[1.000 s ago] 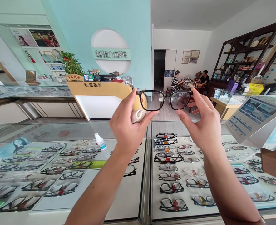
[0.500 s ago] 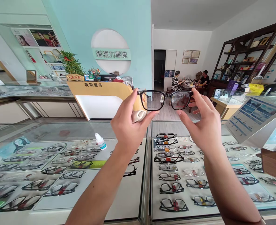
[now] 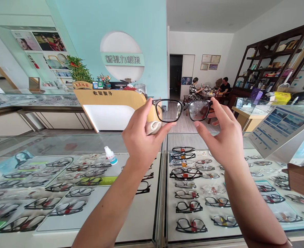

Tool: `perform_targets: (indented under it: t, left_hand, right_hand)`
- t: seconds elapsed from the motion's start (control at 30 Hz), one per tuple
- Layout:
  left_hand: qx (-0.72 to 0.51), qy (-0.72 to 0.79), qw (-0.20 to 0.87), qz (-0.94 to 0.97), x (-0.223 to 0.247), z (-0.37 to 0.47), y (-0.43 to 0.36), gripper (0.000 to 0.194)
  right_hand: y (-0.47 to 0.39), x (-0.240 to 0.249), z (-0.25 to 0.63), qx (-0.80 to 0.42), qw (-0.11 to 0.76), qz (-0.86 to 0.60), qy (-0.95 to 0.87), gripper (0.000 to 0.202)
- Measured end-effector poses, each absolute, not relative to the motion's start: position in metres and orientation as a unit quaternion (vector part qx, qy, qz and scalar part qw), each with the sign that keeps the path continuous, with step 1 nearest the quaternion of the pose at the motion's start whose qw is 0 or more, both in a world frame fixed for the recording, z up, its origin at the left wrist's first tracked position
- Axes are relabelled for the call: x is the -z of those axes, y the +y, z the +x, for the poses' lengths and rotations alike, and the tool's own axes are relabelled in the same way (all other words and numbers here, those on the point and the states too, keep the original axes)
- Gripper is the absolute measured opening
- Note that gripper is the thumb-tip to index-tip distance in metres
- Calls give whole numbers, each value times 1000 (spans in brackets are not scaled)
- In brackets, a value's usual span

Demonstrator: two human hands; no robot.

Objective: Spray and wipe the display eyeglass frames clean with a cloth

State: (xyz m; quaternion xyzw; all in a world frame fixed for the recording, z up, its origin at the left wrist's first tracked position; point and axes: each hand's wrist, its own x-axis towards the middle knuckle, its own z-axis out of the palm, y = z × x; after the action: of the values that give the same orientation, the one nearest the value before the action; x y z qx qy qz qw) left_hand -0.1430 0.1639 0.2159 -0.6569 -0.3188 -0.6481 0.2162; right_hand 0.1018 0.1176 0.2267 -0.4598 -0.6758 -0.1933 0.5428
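The black-framed glasses [image 3: 183, 109] are up in the air near the centre of the frame, lenses upright, above the glass surface [image 3: 77, 146] with its rows of spectacles lying inside. From where I stand, the left hand [image 3: 144, 132] has one end pinched between thumb and fingers, a rolled pale cloth [image 3: 153, 127] tucked in its grip, while the right hand [image 3: 220, 131] is partly open, fingertips and thumb at the other end. Over at lower left of centre, a small white bottle [image 3: 111, 156] sits on the surface, tilted in view and apart from both hands.
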Motion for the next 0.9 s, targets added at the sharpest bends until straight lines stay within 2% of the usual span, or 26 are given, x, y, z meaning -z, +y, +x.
perform_targets:
  t: [0.47, 0.9]
  left_hand:
    - [644, -310, 238, -657, -216, -143, 164, 77]
    - [648, -322, 195, -662, -217, -142, 162, 79]
  right_hand:
    - [118, -227, 99, 180, 532, -476, -677, 75]
    - [119, -225, 98, 172, 542, -472, -674, 77]
